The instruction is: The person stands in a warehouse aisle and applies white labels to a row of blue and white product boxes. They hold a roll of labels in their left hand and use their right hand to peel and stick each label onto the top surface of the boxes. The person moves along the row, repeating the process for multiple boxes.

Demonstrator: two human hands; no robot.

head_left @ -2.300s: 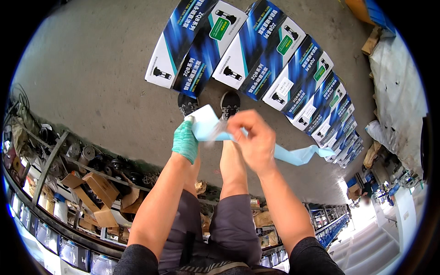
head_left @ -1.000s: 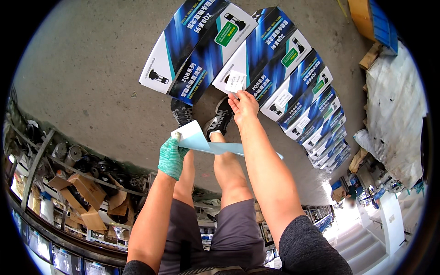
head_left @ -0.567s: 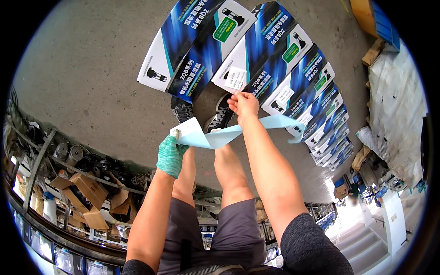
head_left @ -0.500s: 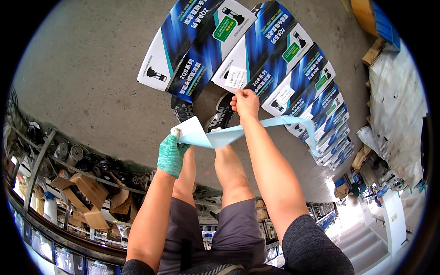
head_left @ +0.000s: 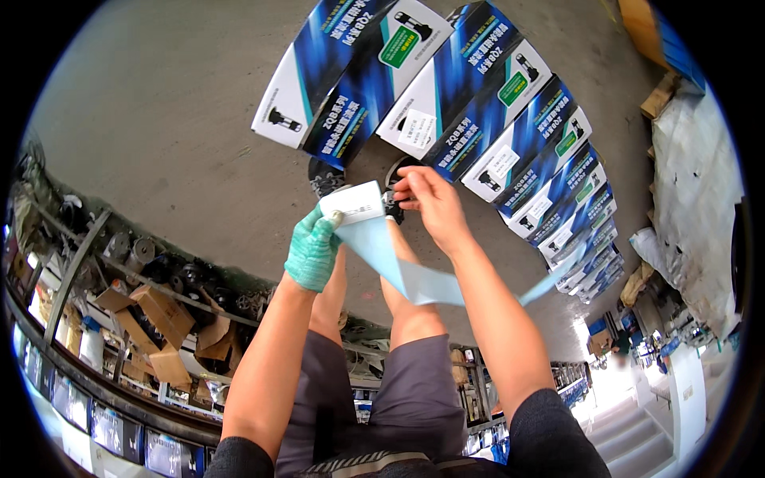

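Back comes the right hand (head_left: 437, 209) in the head view, off the sticker (head_left: 417, 128) on the blue-and-white box (head_left: 486, 84) and up beside the white label (head_left: 356, 201)! Left hand (head_left: 313, 251), in its green glove, has the label pinched at the near end of the pale blue strip (head_left: 398, 271), which sags, runs behind the right forearm (head_left: 502, 327) and trails rightward. Right fingers half curled by the label's edge; whether that grip has closed on it, I can't tell.
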